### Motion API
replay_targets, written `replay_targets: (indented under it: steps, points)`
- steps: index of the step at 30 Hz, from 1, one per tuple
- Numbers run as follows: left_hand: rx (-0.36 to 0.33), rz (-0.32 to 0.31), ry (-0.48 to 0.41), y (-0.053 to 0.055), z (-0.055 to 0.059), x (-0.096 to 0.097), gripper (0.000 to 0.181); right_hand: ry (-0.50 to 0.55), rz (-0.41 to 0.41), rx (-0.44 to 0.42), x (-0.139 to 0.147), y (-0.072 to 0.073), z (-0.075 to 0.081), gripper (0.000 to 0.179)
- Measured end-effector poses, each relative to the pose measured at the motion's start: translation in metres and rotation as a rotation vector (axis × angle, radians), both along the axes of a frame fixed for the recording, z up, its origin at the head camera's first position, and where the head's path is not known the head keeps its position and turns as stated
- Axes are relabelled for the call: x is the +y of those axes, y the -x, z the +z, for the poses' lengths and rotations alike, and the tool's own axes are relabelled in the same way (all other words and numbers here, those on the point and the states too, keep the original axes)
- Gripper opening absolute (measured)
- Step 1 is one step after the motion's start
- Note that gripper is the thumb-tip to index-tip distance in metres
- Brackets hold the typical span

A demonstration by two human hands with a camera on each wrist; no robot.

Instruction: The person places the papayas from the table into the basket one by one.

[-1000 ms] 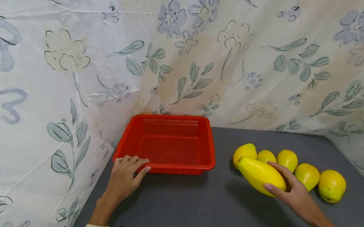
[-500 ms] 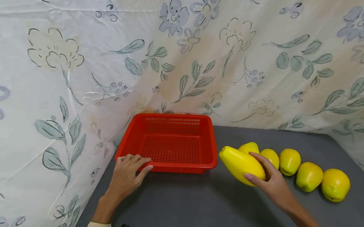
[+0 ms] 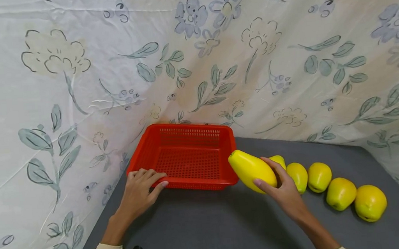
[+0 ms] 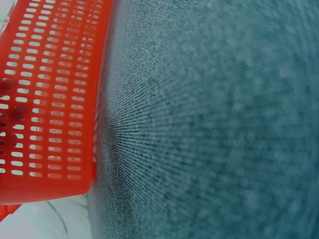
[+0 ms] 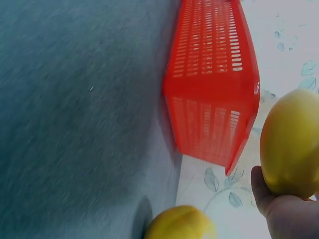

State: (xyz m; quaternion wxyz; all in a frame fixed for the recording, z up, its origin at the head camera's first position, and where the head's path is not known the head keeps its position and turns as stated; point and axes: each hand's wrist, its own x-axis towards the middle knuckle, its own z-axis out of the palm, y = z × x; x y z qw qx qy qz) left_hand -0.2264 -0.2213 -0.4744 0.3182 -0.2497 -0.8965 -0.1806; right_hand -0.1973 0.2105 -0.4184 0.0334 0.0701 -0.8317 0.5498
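Observation:
A red plastic basket (image 3: 197, 182) with slotted walls stands at the back of the dark grey table, with nothing inside. My left hand (image 3: 139, 195) grips its near left rim, fingers over the edge and thumb along the front. Off the basket's right front corner, my right hand (image 3: 285, 194) holds a long yellow papaya (image 3: 250, 170) above the table, stem end toward the basket. In the right wrist view the papaya (image 5: 291, 144) shows beside the basket (image 5: 209, 94). The left wrist view shows the basket's slotted wall (image 4: 55, 99); the left hand's fingers are not visible there.
Several yellow apple-like fruits (image 3: 319, 177) lie in a slanting row on the right, the leftmost (image 3: 278, 159) partly hidden by my right hand. A flowered cloth (image 3: 194, 62) hangs behind and to the left of the table.
My right hand has carried the papaya leftward and slightly up, from in front of the yellow fruits to the basket's right front corner. The left hand has stayed on the rim.

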Motion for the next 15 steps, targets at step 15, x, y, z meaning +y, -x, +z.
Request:
replay_targets:
  steps: [15]
  points:
    - [-0.008, 0.020, -0.004, -0.001, -0.002, 0.006, 0.032, 0.048, -0.004, 0.021, -0.029, 0.017, 0.002, 0.074]
